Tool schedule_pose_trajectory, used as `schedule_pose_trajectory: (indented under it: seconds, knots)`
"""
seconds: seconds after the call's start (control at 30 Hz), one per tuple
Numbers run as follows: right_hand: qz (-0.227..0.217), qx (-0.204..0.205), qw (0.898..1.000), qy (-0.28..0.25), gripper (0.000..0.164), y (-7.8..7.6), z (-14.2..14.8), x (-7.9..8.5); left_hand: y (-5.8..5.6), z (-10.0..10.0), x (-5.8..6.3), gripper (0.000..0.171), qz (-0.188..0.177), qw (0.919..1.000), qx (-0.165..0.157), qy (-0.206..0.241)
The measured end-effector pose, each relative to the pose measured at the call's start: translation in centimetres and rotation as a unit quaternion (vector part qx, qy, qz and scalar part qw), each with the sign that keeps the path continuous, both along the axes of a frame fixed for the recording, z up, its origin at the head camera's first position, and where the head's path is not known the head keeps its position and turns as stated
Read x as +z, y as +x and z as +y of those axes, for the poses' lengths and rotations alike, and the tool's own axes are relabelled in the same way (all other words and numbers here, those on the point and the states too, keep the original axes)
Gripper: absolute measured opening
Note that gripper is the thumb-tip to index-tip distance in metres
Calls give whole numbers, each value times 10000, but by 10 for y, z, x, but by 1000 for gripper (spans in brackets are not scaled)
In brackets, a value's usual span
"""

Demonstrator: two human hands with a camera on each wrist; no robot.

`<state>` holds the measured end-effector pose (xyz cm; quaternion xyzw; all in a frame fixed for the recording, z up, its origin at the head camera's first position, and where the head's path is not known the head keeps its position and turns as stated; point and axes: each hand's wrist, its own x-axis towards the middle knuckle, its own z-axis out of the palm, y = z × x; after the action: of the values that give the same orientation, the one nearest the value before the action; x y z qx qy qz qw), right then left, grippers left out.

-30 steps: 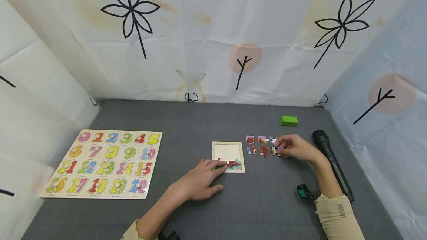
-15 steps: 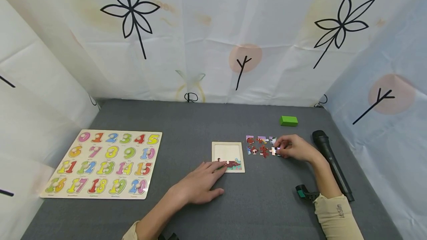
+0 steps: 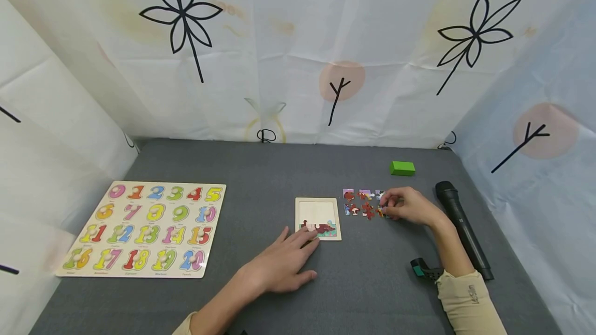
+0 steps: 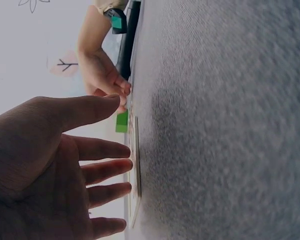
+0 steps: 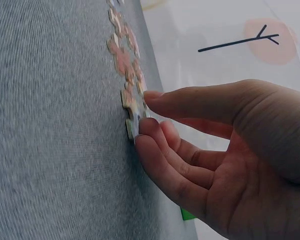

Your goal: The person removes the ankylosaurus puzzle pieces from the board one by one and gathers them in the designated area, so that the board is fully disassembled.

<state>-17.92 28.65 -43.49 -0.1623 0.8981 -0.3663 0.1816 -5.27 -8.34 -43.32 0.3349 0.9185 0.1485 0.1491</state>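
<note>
A small square wooden puzzle tray (image 3: 318, 209) lies at mid-table, with joined brown and teal pieces along its near side. My left hand (image 3: 283, 268) lies with its fingers extended, fingertips over those joined pieces at the tray's near edge; in the left wrist view its fingers (image 4: 107, 171) point straight at the tray's edge (image 4: 137, 160). Right of the tray, loose jigsaw pieces (image 3: 368, 211) form two short rows. At their right end, my right hand (image 3: 413, 207) pinches a jigsaw piece (image 5: 131, 127) between thumb and curled fingertips, low against the cloth. That piece is partly hidden by the fingers.
A wooden number puzzle board (image 3: 149, 229) with pegged numerals covers the left of the table. A green block (image 3: 402, 168) sits behind the loose pieces. A black microphone (image 3: 465, 231) lies right of my right forearm. White patterned cloth walls (image 3: 288, 40) enclose the table.
My left hand has slid slightly nearer me and rightward, its fingers spreading more and baring some of the joined pieces. My right fingers have shifted slightly left over the end pieces.
</note>
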Motion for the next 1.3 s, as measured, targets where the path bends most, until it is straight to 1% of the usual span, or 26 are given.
schedule_pose_trajectory:
  seconds: [0.13,0.23,0.43,0.53,0.7,0.87,1.0,1.3]
  knots:
    - [48,150,9997,-183,15,1,-8,1,4,3,1,69,204,9997,-50,-115]
    - [36,295,9988,-383,15,2,-14,0,6,4,0,71,256,9995,-50,-192]
    - [25,401,9963,-766,13,5,-30,-4,7,5,1,73,164,9995,-11,-281]
    - [121,486,9949,-879,13,5,-40,-7,7,6,-1,73,124,9993,4,-342]
    - [210,531,9933,-1005,13,6,-60,-12,8,7,-2,74,73,9993,-1,-369]
    - [200,601,9905,-1223,16,7,-82,-16,8,9,-3,79,100,9989,37,-450]
    - [132,824,9860,-1441,16,7,-103,-16,9,11,-3,84,104,9989,77,-457]
    - [-27,1413,9811,-1321,18,3,-144,-18,13,17,-3,91,-47,9977,159,-656]
